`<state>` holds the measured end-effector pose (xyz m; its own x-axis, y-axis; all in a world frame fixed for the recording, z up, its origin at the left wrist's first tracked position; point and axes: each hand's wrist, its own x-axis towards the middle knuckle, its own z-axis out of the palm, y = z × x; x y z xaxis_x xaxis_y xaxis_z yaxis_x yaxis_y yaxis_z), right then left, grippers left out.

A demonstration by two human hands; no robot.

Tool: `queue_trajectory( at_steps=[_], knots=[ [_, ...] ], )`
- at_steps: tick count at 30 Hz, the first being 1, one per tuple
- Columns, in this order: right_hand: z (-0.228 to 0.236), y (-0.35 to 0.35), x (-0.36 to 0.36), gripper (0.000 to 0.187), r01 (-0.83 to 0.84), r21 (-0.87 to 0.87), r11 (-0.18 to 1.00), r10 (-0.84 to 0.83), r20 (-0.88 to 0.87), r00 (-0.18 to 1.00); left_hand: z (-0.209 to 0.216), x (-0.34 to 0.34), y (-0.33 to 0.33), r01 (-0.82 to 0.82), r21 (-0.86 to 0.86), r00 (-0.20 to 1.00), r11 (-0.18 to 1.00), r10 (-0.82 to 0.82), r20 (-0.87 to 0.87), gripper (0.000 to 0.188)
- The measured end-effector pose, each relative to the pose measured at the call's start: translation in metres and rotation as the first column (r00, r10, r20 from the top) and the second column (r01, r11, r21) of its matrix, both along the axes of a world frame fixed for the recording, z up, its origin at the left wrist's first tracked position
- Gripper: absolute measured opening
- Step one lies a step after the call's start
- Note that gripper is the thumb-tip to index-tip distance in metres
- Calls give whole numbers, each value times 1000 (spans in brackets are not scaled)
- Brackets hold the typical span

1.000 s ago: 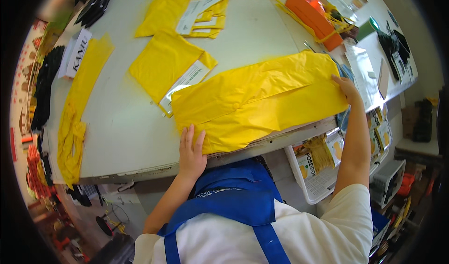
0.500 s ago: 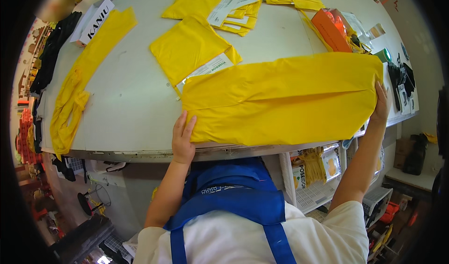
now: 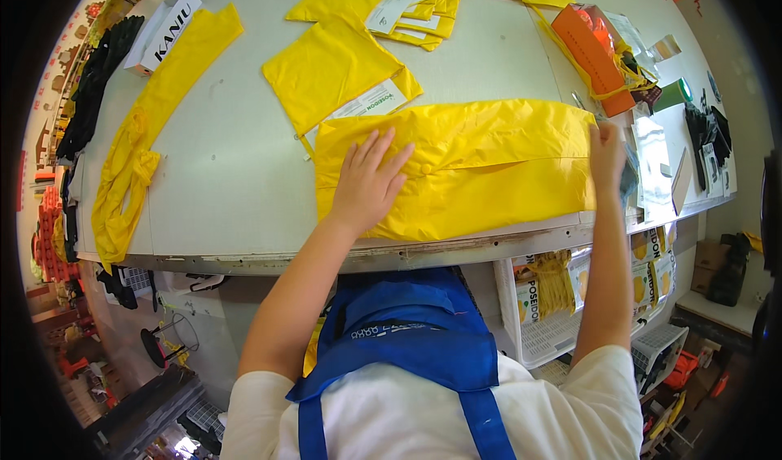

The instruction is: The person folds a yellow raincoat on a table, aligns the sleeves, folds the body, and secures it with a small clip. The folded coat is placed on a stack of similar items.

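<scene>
A folded yellow garment (image 3: 489,195) of smooth, waterproof-looking cloth lies across the near edge of the table, a round snap button showing near its middle. My left hand (image 3: 373,184) is open and rests flat on its left part, fingers spread. At the garment's right end my right hand (image 3: 607,162) is closed on the edge; its fingertips are partly hidden. Just beyond the garment's left end lies a flat folded yellow packet (image 3: 330,73) with a white printed sheet (image 3: 366,101), partly covered by the garment.
More yellow packets with papers (image 3: 411,8) lie farther back. At the right stand an orange box (image 3: 592,57), a green tape roll (image 3: 673,94) and black items (image 3: 707,138). A long yellow piece (image 3: 151,126) and a white box (image 3: 163,32) lie left. Under the table is a white basket (image 3: 550,338).
The garment's right end has been brought inward, so it is shorter. My right hand has moved left with that end and closed. My left hand has moved up and right onto the cloth.
</scene>
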<state>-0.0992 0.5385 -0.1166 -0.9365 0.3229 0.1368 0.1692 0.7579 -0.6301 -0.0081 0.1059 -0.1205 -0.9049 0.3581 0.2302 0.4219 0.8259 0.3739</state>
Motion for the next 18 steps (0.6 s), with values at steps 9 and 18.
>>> queue_trajectory(
  at_steps=[9,18],
  knots=[
    [-22,-215,62,20,309,-932,189,270,352,896,-29,-18,7,-22,-165,999,986,27,29,53],
    [34,-181,75,20,-5,-734,679,456,416,786,-35,-14,-6,-42,0,995,999,41,96,53]
  ],
)
